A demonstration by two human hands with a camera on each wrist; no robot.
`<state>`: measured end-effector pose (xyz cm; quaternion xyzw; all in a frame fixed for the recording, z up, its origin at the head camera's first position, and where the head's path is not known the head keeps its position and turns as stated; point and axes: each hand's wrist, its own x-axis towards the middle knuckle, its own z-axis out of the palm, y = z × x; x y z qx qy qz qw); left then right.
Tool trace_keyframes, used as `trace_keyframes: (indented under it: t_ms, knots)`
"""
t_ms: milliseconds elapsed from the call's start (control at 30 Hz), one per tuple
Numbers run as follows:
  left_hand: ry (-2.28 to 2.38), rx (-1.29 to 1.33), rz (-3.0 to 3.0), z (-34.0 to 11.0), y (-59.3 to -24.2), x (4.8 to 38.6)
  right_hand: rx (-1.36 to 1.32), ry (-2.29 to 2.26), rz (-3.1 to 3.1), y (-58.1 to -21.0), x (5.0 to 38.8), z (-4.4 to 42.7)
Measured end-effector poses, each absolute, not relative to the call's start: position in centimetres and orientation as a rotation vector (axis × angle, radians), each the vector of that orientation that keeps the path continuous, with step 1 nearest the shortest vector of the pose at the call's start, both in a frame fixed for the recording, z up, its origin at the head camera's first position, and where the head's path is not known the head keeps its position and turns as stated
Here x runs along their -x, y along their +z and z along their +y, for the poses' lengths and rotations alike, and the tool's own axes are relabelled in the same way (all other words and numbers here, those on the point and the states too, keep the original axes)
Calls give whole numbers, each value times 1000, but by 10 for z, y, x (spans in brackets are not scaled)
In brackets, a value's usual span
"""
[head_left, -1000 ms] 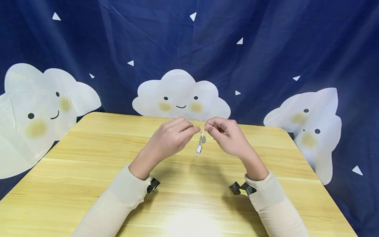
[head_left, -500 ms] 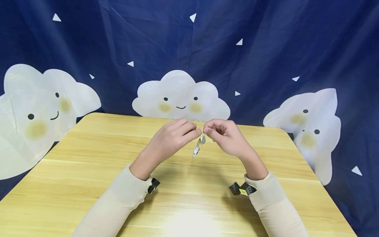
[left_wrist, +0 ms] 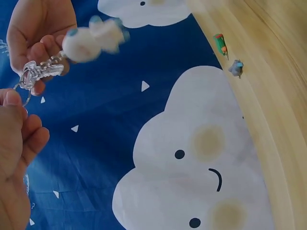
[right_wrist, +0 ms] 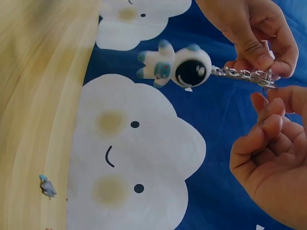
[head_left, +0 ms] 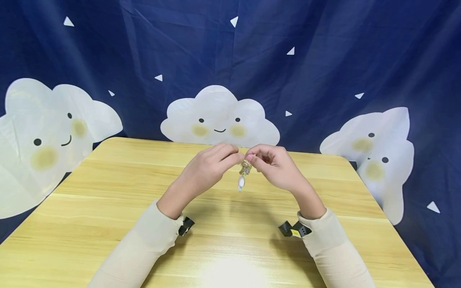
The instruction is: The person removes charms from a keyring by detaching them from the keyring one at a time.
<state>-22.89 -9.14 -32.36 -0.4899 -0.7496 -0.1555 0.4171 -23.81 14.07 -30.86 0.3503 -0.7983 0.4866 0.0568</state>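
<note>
Above the table, my left hand (head_left: 207,166) and right hand (head_left: 273,166) meet at a keychain. A thin metal ring (left_wrist: 28,99) sits at the left fingertips, which pinch it. The right thumb and index finger (right_wrist: 288,96) pinch at the same ring from the other side. A silver key (left_wrist: 49,71) hangs from it. On a short chain (right_wrist: 235,73) dangles a white astronaut figure (right_wrist: 193,67) with a black visor and blue-green details. The head view shows these as a small cluster below the fingertips; the ring is mostly hidden there.
Near the table's far edge lie a small green-and-red object (left_wrist: 220,44) and a small grey figure with a blue part (left_wrist: 236,68). The wooden table (head_left: 230,232) spreads below the hands. A dark blue cloth (head_left: 216,40) with clouds hangs behind.
The right hand has shifted slightly left, so the fingertips are closer together. The astronaut figure has swung left, then partly back, and the hanging pieces have bunched under the fingers.
</note>
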Motion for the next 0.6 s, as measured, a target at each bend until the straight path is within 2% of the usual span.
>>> trace_keyframes:
  t_ms: [267,600]
  knots:
    - [-433,1159,-1946,-92,-322,228,-1016,1289,-2352,-308,235,138]
    - [-530,1073,-2003,-91,-321,226,-1111,1176,-2279,-310,232,134]
